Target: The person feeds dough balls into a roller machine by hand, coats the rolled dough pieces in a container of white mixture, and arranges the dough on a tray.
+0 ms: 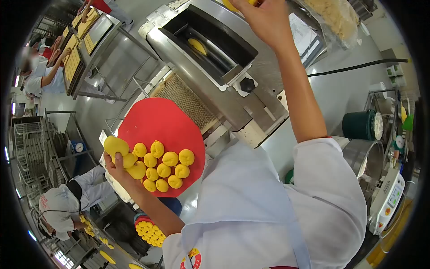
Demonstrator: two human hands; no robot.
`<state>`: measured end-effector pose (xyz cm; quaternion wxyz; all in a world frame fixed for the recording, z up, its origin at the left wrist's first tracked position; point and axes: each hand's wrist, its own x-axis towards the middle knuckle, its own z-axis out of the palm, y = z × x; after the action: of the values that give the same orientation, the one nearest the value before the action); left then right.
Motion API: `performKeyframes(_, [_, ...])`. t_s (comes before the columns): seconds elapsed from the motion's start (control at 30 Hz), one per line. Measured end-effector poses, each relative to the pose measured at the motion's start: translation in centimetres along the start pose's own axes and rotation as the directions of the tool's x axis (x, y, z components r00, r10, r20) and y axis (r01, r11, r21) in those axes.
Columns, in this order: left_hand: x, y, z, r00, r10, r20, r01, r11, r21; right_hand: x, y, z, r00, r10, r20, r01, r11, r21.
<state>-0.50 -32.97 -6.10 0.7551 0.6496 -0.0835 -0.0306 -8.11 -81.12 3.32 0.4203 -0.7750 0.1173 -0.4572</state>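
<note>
Yellow dough balls (164,170), loose on the red board (156,119); left fingers (118,158), clasping a dough lump (114,145) that could drop over the board's edge should the grip slacken; right fingers (243,7), well beyond the board, grasping a partly hidden dough piece (228,4).

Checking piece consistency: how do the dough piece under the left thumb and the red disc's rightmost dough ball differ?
The dough piece looks larger and smoother, the dough ball smaller and creased. The piece is in the left hand; the ball lies on the red disc. Both are yellow.
</note>
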Motion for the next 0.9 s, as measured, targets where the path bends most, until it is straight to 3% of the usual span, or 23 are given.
performKeyframes(0.07, [-1.0,0.3,1.7,0.999,-0.018,0.033,0.019,0.999,-0.034,-1.3,-2.5,-0.8,0.989,-0.078,-0.124,0.073,0.996,-0.048])
performKeyframes(0.17, [-1.3,0.4,4.1,0.998,-0.027,0.06,0.029,0.999,-0.032,-3.7,1.8,0.7,0.992,-0.121,0.039,0.127,0.956,-0.265])
performKeyframes(0.2, [-1.5,0.2,4.7,0.996,-0.049,0.074,0.051,0.998,-0.029,-4.6,3.4,1.2,0.969,-0.182,0.17,0.231,0.91,-0.344])
performKeyframes(0.3, [-1.3,-0.3,7.0,0.994,-0.052,0.094,0.048,0.998,0.049,-5.3,4.0,-1.1,0.973,-0.221,0.068,0.228,0.871,-0.435])
performKeyframes(0.33, [-1.6,-0.2,8.6,0.997,-0.013,0.079,0.004,0.993,0.114,-6.0,0.5,-2.4,0.995,-0.013,0.098,0.052,0.911,-0.409])
performKeyframes(0.37, [-2.1,0.0,10.3,0.997,0.021,0.069,-0.034,0.982,0.185,-8.5,-2.2,-2.1,0.963,0.173,0.207,-0.151,0.982,-0.117])
performKeyframes(0.43, [-2.8,1.2,15.5,0.969,0.08,0.233,-0.14,0.958,0.251,-11.6,-5.6,-0.1,0.916,0.172,0.362,-0.244,0.956,0.163])
performKeyframes(0.47, [-3.1,1.6,18.7,0.928,0.177,0.329,-0.258,0.94,0.223,-13.0,-6.4,1.3,0.931,0.04,0.362,-0.108,0.98,0.17])
performKeyframes(0.5, [-3.5,2.3,20.2,0.914,0.197,0.353,-0.281,0.938,0.203,-13.6,-6.8,2.0,0.929,-0.095,0.359,0.031,0.983,0.178])
performKeyframes(0.53, [-3.8,2.9,21.8,0.9,0.217,0.377,-0.302,0.936,0.181,-12.6,-7.0,1.9,0.953,0.002,0.304,-0.054,0.985,0.162])
performKeyframes(0.6, [-4.3,3.8,22.4,0.951,0.1,0.293,-0.154,0.974,0.164,-7.8,-6.8,1.4,0.961,0.202,0.188,-0.23,0.963,0.143])
performKeyframes(0.63, [-4.0,2.9,21.3,0.968,-0.054,0.245,0.054,0.999,0.006,-5.3,-6.2,1.4,0.996,0.078,0.049,-0.073,0.993,-0.096])
performKeyframes(0.67, [-3.4,0.8,19.1,0.951,-0.214,0.224,0.253,0.954,-0.162,-3.1,-5.2,1.6,0.999,-0.014,0.052,0.028,0.96,-0.277])
performKeyframes(0.7, [-2.9,-1.5,16.8,0.901,-0.369,0.23,0.428,0.842,-0.327,-1.9,-4.4,2.6,0.993,-0.121,-0.015,0.117,0.981,-0.158])
performKeyframes(0.73, [-2.7,-3.5,14.9,0.812,-0.468,0.35,0.579,0.562,-0.591,-0.9,-3.7,3.7,0.972,-0.216,-0.093,0.213,0.976,-0.041])
performKeyframes(0.83, [-4.3,-1.4,14.9,0.638,-0.648,0.417,0.696,0.253,-0.672,-1.3,5.8,8.2,0.915,-0.146,0.377,0.334,0.797,-0.503])
performKeyframes(0.87, [-4.5,-1.6,14.2,0.66,-0.567,0.492,0.712,0.265,-0.65,-2.2,4.0,7.3,0.955,-0.007,0.296,0.138,0.895,-0.424])
performKeyframes(0.9, [-4.1,-1.5,14.2,0.715,-0.498,0.49,0.696,0.441,-0.567,-4.9,1.3,6.6,0.947,0.086,0.308,0.016,0.949,-0.313])
